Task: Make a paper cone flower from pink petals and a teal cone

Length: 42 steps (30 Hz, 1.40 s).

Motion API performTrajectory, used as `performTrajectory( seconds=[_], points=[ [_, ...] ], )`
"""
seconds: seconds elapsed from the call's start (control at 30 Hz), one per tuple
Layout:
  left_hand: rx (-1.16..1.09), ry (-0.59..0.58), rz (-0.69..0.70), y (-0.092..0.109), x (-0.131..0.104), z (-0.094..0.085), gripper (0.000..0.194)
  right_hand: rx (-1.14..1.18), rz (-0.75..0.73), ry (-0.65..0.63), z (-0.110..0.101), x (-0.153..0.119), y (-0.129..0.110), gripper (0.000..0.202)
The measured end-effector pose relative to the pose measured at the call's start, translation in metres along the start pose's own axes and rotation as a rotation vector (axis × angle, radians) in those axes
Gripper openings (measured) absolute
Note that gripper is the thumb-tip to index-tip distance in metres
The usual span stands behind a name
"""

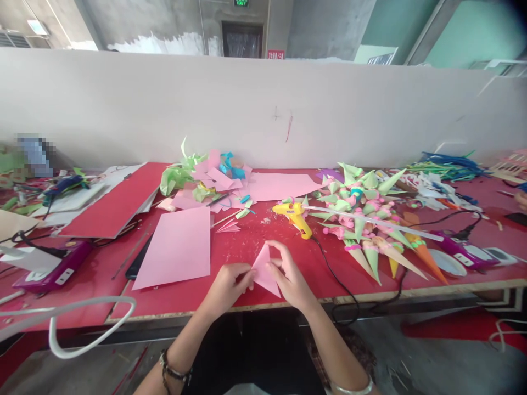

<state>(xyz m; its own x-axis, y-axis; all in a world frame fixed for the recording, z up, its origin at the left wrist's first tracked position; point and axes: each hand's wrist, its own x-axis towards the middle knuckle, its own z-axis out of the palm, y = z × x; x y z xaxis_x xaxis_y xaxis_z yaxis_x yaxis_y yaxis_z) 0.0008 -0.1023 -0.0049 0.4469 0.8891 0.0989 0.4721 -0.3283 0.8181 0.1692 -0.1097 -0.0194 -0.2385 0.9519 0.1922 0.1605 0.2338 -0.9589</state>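
Observation:
Between my two hands is a small piece of folded pink paper, pointed at the top, held above the table's front edge. My left hand pinches its left edge between thumb and fingers. On the opposite side my right hand grips the paper, with one finger curled over the top point. A large pink sheet lies to the left of my hands. A yellow glue gun rests beyond my right hand, a long pale stick reaching from its back. Beside it is a pile of paper cone shapes.
Pink and green paper scraps heap up at the back. A red board lies at the left. Purple power strips sit at both sides, with the glue gun's black cord hanging over the edge. A white partition stands behind.

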Motion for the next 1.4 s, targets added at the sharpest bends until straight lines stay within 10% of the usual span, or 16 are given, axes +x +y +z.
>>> performTrajectory(
  seconds=[0.37,0.73,1.4],
  points=[
    [-0.286,0.010,-0.086,-0.004,-0.002,-0.005,0.041,-0.121,-0.291,-0.119,-0.002,0.000,-0.009,0.039],
    [-0.198,-0.192,0.019,0.001,-0.004,-0.003,0.033,-0.073,-0.122,-0.018,-0.004,0.001,-0.004,0.015],
    [-0.102,-0.087,-0.022,0.001,-0.006,0.006,0.026,0.033,0.045,-0.054,0.002,-0.003,-0.005,0.015]
  ],
)
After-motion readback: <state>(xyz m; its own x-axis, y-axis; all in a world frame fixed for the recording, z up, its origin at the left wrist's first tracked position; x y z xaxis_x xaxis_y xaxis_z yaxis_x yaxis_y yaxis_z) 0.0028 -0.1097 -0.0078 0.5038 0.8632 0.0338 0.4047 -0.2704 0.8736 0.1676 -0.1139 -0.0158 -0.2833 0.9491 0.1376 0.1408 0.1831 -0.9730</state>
